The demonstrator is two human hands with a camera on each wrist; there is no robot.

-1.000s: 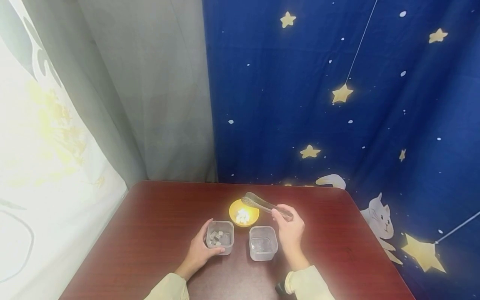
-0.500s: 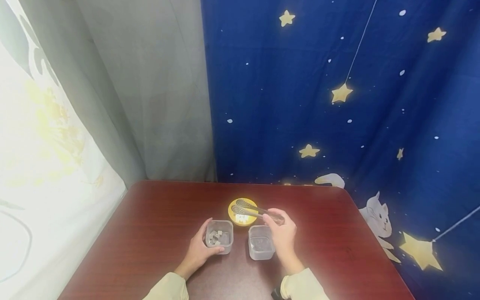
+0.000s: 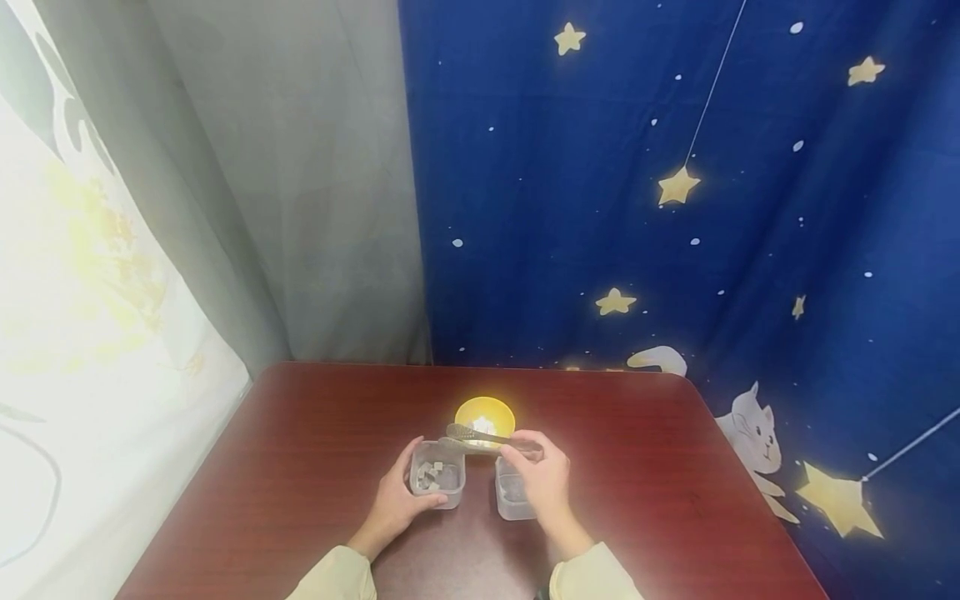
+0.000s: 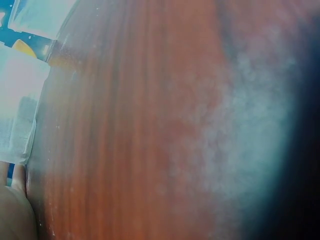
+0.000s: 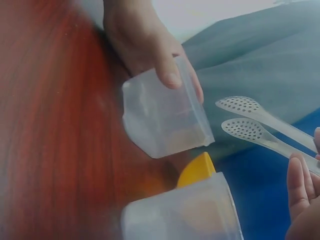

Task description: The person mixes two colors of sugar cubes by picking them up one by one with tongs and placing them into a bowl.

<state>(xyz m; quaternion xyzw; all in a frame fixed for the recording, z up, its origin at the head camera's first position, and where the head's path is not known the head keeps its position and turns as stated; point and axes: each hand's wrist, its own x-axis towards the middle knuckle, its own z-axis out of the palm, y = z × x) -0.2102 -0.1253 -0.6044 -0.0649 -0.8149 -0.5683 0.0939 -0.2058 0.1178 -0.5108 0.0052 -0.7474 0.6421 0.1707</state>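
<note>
The person's left hand (image 3: 397,500), fingers and thumb clamped round the walls, holds a translucent square plastic container (image 3: 452,475) with small pale cubes (image 3: 430,477) inside. Apart from it stands a 2nd translucent square plastic container (image 3: 513,507), partly hidden by the right hand (image 3: 546,482), whose thumb and fingers pinch greyish perforated tongs (image 3: 483,436). The tongs' 2 ends stand apart, raised near the 1st container's far rim. Beyond, a round yellow bowl (image 3: 487,407) with white pieces (image 3: 482,425) rests on the reddish-brown table (image 3: 675,467).
</note>
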